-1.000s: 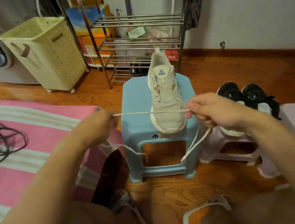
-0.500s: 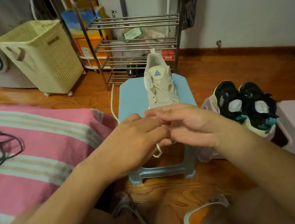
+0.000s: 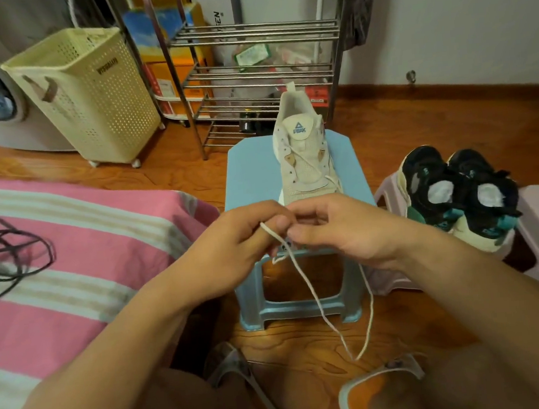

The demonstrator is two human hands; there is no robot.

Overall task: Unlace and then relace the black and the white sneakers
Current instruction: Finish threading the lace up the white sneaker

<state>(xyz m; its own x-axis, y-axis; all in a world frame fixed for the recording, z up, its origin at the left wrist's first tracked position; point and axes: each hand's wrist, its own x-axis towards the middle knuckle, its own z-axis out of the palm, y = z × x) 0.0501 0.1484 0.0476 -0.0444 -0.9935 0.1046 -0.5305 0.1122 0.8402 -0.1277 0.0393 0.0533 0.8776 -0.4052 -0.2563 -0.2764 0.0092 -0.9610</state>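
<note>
The white sneaker [image 3: 303, 155], its tongue marked PEAK, stands on a blue stool [image 3: 252, 170]. The black sneakers [image 3: 462, 190] sit on a pale stool [image 3: 387, 190] to the right. Just before the white toe, the left hand [image 3: 242, 239] and right hand [image 3: 342, 227] meet, both pinching the white lace [image 3: 311, 292], which dangles toward the floor.

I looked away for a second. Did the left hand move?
Yes. The left hand came in from the blue stool's left side to its front, meeting the right hand.
</note>
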